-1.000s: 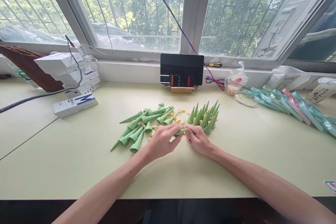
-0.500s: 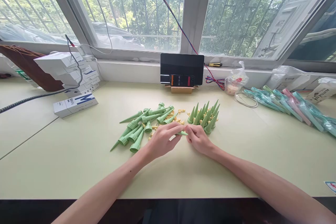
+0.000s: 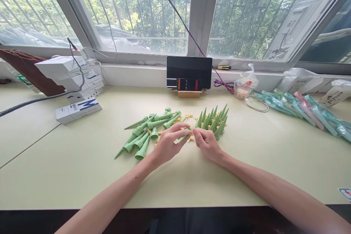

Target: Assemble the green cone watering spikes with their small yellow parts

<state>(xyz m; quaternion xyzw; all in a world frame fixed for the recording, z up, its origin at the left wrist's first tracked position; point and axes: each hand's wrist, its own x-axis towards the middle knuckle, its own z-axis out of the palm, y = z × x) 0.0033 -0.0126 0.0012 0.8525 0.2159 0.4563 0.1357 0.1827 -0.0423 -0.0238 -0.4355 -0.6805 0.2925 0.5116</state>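
Observation:
My left hand (image 3: 170,142) is closed on a green plastic plant watering spike (image 3: 183,138), held tilted above the table and partly covered by the fingers. Against its fingertips, my right hand (image 3: 206,142) is pinched shut; something small and yellowish shows at the pinch, too hidden to make out fully. Left of my hands lies a loose pile of green spikes (image 3: 142,139), pointing various ways. Behind and between the hands are scattered small yellow valve pieces (image 3: 188,116). Beyond my right hand, several green spikes (image 3: 212,117) stand upright in a cluster, points up, with yellow bits among them.
A phone (image 3: 189,84) leans on a dark tablet (image 3: 189,67) by the window. White boxes (image 3: 79,110) and a thick cable (image 3: 49,97) are at the left. At the right are a plastic-bagged cup (image 3: 245,86) and wrapped teal and pink items (image 3: 304,109).
My left hand has turned the spike, so its point no longer reaches toward my right hand. The fingers have opened slightly around it. My right hand stays almost in place.

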